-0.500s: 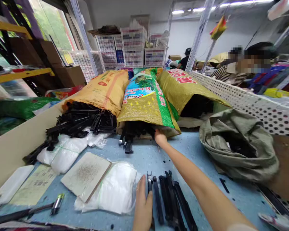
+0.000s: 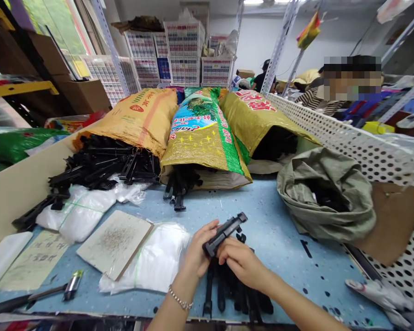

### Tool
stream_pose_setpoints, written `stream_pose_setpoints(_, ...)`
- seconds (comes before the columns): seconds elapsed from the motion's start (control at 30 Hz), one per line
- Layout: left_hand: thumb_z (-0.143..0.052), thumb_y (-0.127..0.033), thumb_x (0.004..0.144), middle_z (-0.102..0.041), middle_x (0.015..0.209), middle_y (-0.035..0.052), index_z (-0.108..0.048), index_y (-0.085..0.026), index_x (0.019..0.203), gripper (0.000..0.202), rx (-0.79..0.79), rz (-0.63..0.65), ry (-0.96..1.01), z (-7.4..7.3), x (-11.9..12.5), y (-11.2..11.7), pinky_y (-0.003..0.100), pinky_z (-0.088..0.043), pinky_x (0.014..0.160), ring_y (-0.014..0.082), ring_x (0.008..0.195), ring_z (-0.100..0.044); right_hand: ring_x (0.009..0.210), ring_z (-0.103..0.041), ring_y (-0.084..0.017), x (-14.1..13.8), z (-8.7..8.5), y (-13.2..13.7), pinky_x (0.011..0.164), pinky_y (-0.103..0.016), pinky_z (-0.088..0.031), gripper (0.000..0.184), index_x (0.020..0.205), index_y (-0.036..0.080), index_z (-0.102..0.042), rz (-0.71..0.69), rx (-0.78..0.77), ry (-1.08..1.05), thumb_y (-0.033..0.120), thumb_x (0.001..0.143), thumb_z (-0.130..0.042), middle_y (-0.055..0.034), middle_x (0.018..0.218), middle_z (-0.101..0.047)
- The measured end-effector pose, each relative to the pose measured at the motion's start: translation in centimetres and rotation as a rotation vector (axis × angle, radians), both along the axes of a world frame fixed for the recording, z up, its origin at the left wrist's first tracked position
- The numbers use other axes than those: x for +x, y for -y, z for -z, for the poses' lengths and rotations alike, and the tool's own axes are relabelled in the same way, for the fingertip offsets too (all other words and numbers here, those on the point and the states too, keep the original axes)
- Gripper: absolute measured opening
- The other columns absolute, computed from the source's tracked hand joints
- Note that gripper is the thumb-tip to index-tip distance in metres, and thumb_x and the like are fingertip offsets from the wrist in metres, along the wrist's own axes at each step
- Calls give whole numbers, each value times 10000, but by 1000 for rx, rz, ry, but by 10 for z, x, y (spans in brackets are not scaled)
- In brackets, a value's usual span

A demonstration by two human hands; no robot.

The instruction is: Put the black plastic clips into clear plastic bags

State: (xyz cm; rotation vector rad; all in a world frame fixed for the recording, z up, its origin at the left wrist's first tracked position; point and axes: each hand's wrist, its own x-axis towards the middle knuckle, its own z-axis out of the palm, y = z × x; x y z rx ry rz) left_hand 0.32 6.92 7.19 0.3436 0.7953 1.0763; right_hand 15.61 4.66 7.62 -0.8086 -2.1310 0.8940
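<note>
A long black plastic part (image 2: 225, 233) with a crosswise end is held up slantwise above the table. My left hand (image 2: 198, 248) is closed round its near end, thumb and fingers on either side. From the right, my right hand (image 2: 239, 259) grips its underside with bent fingers. Below both hands lies a row of similar black parts (image 2: 243, 294), partly covered by my hands and forearms. Ahead, more black parts (image 2: 179, 186) poke out of the mouth of a gold and green sack (image 2: 200, 151).
An orange sack (image 2: 141, 115) spills black parts at the left; another gold sack (image 2: 258, 110) and a grey-green cloth bag (image 2: 324, 220) are at the right. A square board (image 2: 115, 241) rests on white plastic bags (image 2: 158, 257). A hammer (image 2: 71, 287) lies front left. A co-worker (image 2: 348, 87) sits beyond the perforated panel (image 2: 382, 156).
My right hand has come back from the middle sack's mouth to my left hand. My left hand has risen from beside the row, and both now grip a black part.
</note>
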Motion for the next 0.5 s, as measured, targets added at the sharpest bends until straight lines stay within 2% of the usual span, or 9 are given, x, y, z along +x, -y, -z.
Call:
stream_pose_setpoints(0.07, -704, -234, 690, -699, 892, 77, -603, -104, 1174, 511, 32, -15, -12, -5, -4, 14, 228, -480, 649, 132, 675, -627, 788, -554, -160, 4, -4, -7, 747, -311, -455, 214, 762, 217, -539, 91, -24, -82, 61, 829, -409, -18, 792, -575)
stream_pose_setpoints(0.17, -677, -193, 706, -679, 928, 53, -562, -178, 1245, 551, 72, -22, -26, -19, -10, 36, 270, -515, 718, 156, 762, -639, 857, -551, -173, 9, -12, -19, 755, -320, -469, 152, 1004, 222, -525, 303, -55, -132, 172, 870, -472, -53, 969, -546)
stream_pose_setpoints(0.2, -665, -203, 719, -666, 991, 60, -546, -200, 1263, 558, 89, -26, -23, -26, -11, 43, 297, -523, 757, 180, 839, -640, 871, -549, -176, 9, -15, -22, 761, -324, -471, 215, 1091, 222, -502, 335, -65, -110, 215, 876, -497, -64, 1020, -532)
stream_pose_setpoints(0.27, -633, -275, 768, -611, 1141, 76, -508, -236, 1298, 546, 125, -51, -41, -37, -12, 54, 331, -532, 785, 215, 959, -616, 884, -549, -179, 5, -21, -24, 783, -330, -466, 269, 1151, 224, -492, 285, -79, -34, 267, 886, -513, -69, 1044, -533)
stream_pose_setpoints(0.33, -618, -357, 803, -550, 1240, 83, -448, -267, 1345, 575, 156, -67, -139, -43, -12, 62, 332, -540, 760, 224, 983, -605, 883, -551, -179, 0, -26, -24, 800, -330, -452, 193, 1076, 221, -537, 203, -100, 16, 292, 901, -499, -55, 987, -564)
stream_pose_setpoints(0.4, -633, -396, 805, -518, 1289, 84, -368, -289, 1396, 656, 187, -72, -290, -42, -13, 67, 327, -541, 750, 229, 984, -605, 805, -551, -165, -4, -30, -24, 740, -306, -445, 149, 975, 217, -554, 205, -177, 17, 338, 907, -499, -26, 879, -583)
stream_pose_setpoints(0.5, -605, -431, 826, -449, 1387, 89, -282, -299, 1442, 708, 278, -54, -472, -33, -14, 70, 350, -532, 809, 267, 1094, -562, 643, -495, -127, -9, -32, -24, 599, -254, -394, 254, 801, 205, -535, 197, -376, -8, 435, 901, -497, 18, 700, -541)
